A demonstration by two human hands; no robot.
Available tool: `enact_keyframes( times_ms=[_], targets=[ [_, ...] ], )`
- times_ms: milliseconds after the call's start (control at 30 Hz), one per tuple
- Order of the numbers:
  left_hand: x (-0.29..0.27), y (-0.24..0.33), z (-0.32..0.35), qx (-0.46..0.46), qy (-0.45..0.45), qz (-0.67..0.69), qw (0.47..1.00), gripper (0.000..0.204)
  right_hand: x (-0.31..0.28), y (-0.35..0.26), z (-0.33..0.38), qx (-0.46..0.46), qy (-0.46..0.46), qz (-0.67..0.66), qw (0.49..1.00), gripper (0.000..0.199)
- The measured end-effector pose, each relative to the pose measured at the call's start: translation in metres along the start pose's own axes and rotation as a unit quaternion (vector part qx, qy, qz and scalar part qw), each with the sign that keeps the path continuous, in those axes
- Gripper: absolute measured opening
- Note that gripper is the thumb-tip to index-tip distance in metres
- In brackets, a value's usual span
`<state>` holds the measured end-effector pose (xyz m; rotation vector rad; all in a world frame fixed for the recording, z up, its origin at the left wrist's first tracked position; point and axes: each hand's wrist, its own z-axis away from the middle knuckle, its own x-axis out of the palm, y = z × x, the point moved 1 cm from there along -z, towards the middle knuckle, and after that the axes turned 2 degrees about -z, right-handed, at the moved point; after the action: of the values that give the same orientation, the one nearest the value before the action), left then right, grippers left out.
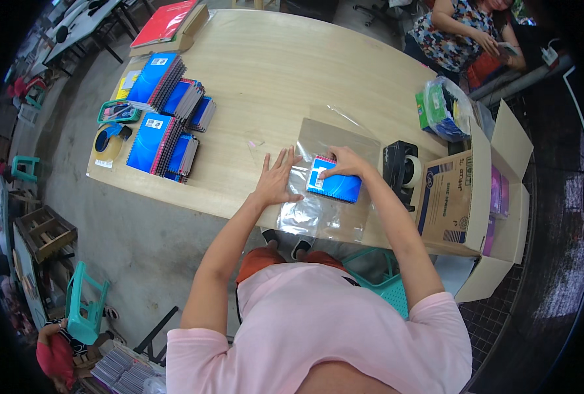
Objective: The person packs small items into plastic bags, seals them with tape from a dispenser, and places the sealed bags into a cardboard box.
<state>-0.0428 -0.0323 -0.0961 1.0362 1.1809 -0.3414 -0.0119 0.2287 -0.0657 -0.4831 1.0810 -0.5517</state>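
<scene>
A small blue spiral notebook (344, 187), perhaps a stack of them, lies near the front edge of the table. My right hand (347, 161) grips it, thumb on the cover by a white label and fingers at its far side. Beneath it is clear plastic film (298, 220) that wrinkles and shines, spread over a flat brownish board (318, 134). My left hand (277, 180) rests on the film's left edge with fingers spread, holding nothing. Just right of the notebook stands a black tape dispenser (397, 172) with a roll in it.
Stacks of blue spiral notebooks (149, 146) fill the table's left side, beside a tape roll (110, 136) and a green tray (120, 113). An open cardboard box (446, 200) borders the right, with a bag-lined container (448, 108) behind. Another person (453, 33) sits at the far right.
</scene>
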Motion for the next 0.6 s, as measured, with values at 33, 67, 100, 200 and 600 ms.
enact_keyframes(
  times_ms=[33,67,100,200,600],
  targets=[
    [0.000,0.001,0.000,0.001,-0.002,-0.008,1.000,0.134,0.000,0.001,-0.001,0.005,-0.003,0.005,1.000,0.088],
    [0.000,0.001,0.000,0.001,-0.004,-0.017,1.000,0.133,0.000,0.002,-0.003,0.010,-0.006,0.011,1.000,0.088],
    [0.000,0.001,0.000,0.002,-0.005,-0.025,1.000,0.132,0.000,0.003,-0.005,0.015,-0.008,0.016,1.000,0.088],
    [-0.005,0.007,-0.002,0.005,-0.007,-0.024,1.000,0.126,-0.001,0.008,-0.007,-0.027,0.020,0.121,0.992,0.088],
    [0.029,0.060,0.048,0.149,-0.043,0.019,0.988,0.005,0.061,-0.028,0.157,-0.078,0.208,-0.061,0.973,0.041]
  ],
)
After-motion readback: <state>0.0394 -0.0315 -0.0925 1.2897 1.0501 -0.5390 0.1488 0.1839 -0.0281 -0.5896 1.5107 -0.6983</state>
